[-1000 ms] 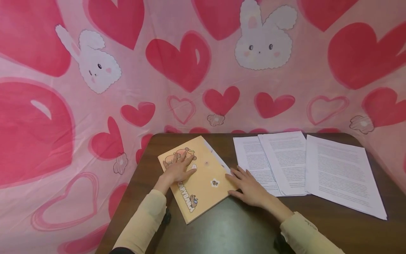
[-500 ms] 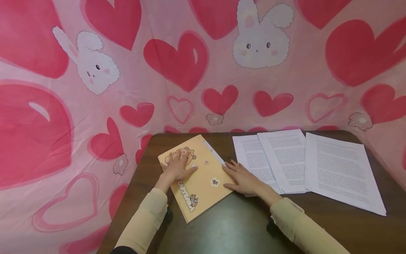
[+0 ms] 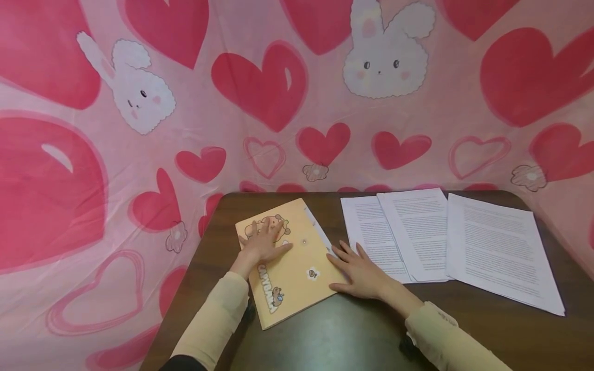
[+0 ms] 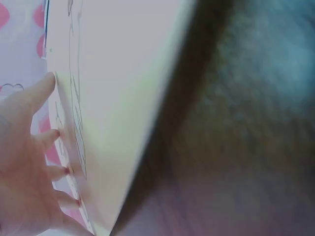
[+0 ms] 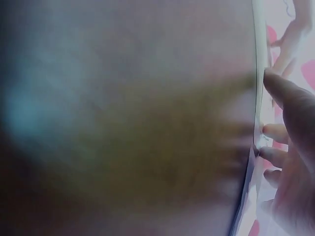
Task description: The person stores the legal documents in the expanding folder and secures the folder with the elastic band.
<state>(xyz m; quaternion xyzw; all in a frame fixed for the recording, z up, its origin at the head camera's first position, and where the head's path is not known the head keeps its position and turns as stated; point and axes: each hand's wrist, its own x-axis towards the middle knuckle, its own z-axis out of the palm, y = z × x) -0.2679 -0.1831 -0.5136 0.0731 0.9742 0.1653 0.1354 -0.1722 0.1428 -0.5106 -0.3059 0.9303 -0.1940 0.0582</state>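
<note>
A pale yellow folder (image 3: 297, 288) printed with capybara drawings and lettering lies at an angle on the table. White sheets (image 3: 317, 225) show along its upper right edge. My left hand (image 3: 262, 246) rests spread on the upper left part of the cover, over a drawing; in the left wrist view its fingertips touch the cover (image 4: 113, 98). At the folder's right corner is my right hand (image 3: 362, 273), fingers extended, with fingertips touching the cover's edge. The right wrist view shows the thumb and fingers of that hand (image 5: 295, 152) against the folder's thin edge. Neither hand curls round it.
Several printed sheets lie fanned on the right of the brown table (image 3: 501, 330): a left stack (image 3: 371, 232), a middle one (image 3: 415, 232) overlapping it, and a right one (image 3: 498, 247). A pink cloth (image 3: 325, 103) with hearts and rabbits hangs behind and along the left.
The folder has turned slightly clockwise: its top corner has shifted right and its bottom corner left. Both hands have stayed on it with small shifts. The printed sheets lie as before.
</note>
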